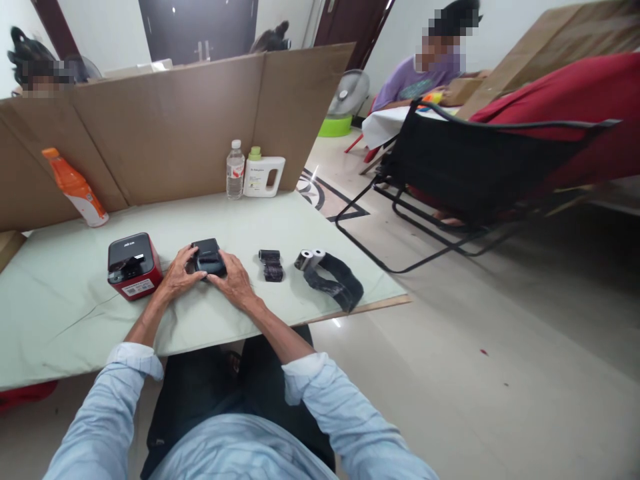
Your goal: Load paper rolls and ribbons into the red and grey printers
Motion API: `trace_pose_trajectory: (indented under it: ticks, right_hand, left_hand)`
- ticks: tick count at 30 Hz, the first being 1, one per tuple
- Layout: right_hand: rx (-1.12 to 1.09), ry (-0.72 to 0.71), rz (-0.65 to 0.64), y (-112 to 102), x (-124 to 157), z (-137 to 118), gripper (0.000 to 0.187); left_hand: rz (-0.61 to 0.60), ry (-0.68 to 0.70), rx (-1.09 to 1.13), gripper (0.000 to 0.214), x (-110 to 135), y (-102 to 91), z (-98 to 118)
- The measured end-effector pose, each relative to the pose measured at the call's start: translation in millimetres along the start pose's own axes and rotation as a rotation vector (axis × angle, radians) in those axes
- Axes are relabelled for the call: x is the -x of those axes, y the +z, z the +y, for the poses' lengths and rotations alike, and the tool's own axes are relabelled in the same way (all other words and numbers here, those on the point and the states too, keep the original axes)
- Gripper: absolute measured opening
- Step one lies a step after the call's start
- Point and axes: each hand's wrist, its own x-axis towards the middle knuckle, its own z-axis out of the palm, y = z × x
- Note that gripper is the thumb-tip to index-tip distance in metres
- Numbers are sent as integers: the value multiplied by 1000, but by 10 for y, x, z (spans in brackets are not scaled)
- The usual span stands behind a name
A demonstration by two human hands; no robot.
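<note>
On the pale green tabletop, both hands grip a small black box-shaped device (209,253) that looks like a portable printer. My left hand (176,273) holds its left side, the thumb along the near edge. Fingers and thumb of my right hand (237,280) close on the right side. A red and black box-shaped machine (134,263) with a white label stands just left of my left hand. Right of my right hand lies a short black roll (271,265) with a loose end. Farther right are two rolls with white cores (311,257), a black strip (345,283) trailing from them.
A cardboard screen (190,127) stands along the table's far edge. Before it are an orange bottle (75,187), a clear water bottle (235,172) and a white jug (265,177). A black folding chair (450,153) is beyond the table's right end; other people sit behind.
</note>
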Motion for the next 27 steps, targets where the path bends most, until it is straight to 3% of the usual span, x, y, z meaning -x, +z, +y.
trace_pose_trajectory:
  ticks: [10, 22, 27]
  right_hand:
    - [19, -8, 25, 3, 2, -19, 67]
    - [32, 0, 25, 12, 6, -12, 71]
    - [40, -11, 13, 1, 8, -25, 70]
  left_hand:
    - [13, 34, 38, 78, 57, -16, 4]
    - [112, 65, -133, 63, 240, 85, 94]
    - [108, -19, -67, 54, 113, 73, 27]
